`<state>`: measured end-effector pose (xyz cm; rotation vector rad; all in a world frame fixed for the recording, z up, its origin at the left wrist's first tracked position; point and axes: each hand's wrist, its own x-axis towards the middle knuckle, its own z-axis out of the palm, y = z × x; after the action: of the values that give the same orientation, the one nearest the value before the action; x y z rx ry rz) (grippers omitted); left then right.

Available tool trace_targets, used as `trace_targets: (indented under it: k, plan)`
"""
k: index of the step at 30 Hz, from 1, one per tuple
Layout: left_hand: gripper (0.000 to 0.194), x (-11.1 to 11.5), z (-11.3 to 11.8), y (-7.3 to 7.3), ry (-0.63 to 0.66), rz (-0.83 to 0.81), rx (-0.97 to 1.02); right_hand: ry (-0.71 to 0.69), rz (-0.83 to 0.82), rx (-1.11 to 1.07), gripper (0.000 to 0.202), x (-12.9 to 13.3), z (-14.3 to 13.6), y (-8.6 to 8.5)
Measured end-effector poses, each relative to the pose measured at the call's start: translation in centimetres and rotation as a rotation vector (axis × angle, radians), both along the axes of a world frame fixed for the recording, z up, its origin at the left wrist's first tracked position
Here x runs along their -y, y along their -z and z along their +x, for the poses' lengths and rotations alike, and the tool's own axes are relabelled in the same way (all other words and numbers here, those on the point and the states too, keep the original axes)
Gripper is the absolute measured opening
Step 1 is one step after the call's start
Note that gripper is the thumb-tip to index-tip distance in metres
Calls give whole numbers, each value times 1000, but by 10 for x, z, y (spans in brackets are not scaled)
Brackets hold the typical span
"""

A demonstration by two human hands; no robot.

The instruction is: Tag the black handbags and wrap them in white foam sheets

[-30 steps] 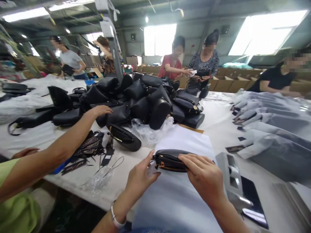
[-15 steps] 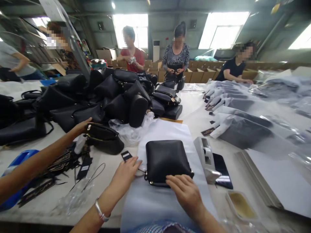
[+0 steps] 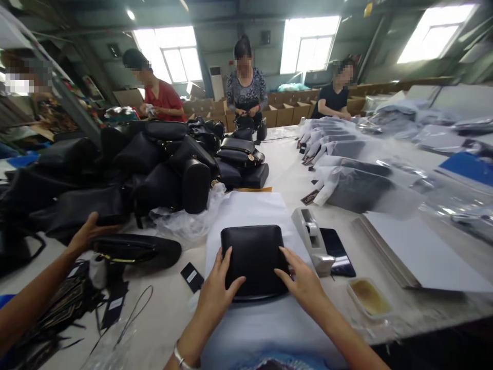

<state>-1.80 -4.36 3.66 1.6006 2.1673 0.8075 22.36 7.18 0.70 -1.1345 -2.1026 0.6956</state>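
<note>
Both hands have moved: L hand (image 3: 217,285) was over by the small tag (image 3: 192,277) and R hand (image 3: 302,277) was on the near edge of the black bag (image 3: 254,262), and now there's one on each side of it. What counts most is that the bag sits right b/w them, flat on the white sheet (image 3: 250,208), close to the near edge of the worktop (image 3: 165,308). L hand is on the bag's left edge, R hand on its right edge, fingers pointing to the far side. Neither is nearer, bc both touch it, tho the L thumb goes a bit more in than the R one. Fingers on both hands are open, thumbs spread out, tips resting on the bag's top face; none look curled under, but I can't see below. Its far edge is straight, its near edge a bit round. Sides look abt the same, so I can't tell its long axis.

That tag lies just left of L hand, near the sheet's left edge. By the sheet's right edge is the tape holder (image 3: 313,241), w/ a phone (image 3: 338,252) beside it and a small tub (image 3: 368,297) nearer the worktop's near edge. Over on the left, a co-worker's hand (image 3: 88,234) is at the pile of bags (image 3: 162,190), well apart from L hand.
</note>
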Motion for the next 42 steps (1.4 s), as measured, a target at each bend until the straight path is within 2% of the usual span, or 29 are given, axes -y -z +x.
trace_targets:
  k: [4, 9, 12, 15, 17, 20, 22, 24, 26, 28, 30, 31, 33, 35, 38, 40, 42]
  plan:
    - [70, -2, 3, 3, 21, -43, -9, -6, -24, -65, 53, 9, 5, 1]
    - [70, 0, 4, -1, -11, -138, -112, 7, 83, 7, 45, 19, 18, -20]
    - [74, 0, 3, 1, -12, -165, -162, 68, 234, -18, 34, 22, 43, -32]
    - [76, 2, 2, 5, -1, -203, -191, 237, 409, 30, 29, 25, 83, -36]
    - [77, 3, 1, 7, 14, -187, -226, 375, 476, 161, 26, 26, 111, -33]
    - [74, 0, 1, 10, 73, -24, -305, 525, 442, 454, 29, 29, 146, -16]
    - [70, -5, 2, 11, 123, 93, -335, 556, 390, 607, 35, 32, 161, 0]
    - [68, -11, 3, 13, 165, 152, -340, 542, 383, 672, 38, 33, 168, 11]
    - [65, -17, 4, 15, 196, 169, -349, 523, 450, 635, 36, 29, 168, 9]
    - [64, -20, 5, 17, 209, 172, -361, 483, 570, 506, 25, 20, 157, -9]
    - [64, -21, 5, 19, 203, 186, -366, 382, 698, 314, 15, 6, 134, -37]
    - [65, -20, 5, 20, 194, 196, -365, 309, 736, 210, 17, -3, 117, -53]
    - [65, -19, 6, 22, 176, 208, -362, 161, 717, 13, 18, -25, 76, -79]
    - [66, -17, 8, 23, 160, 210, -361, 39, 605, -115, 10, -54, 28, -95]
    - [70, -16, 8, 25, 152, 214, -370, -101, 387, -25, 4, -108, -44, -98]
    - [74, -16, 7, 26, 152, 221, -380, -128, 246, 192, 7, -144, -88, -88]
    - [79, -16, 5, 27, 148, 223, -390, -152, 181, 323, 19, -175, -124, -73]
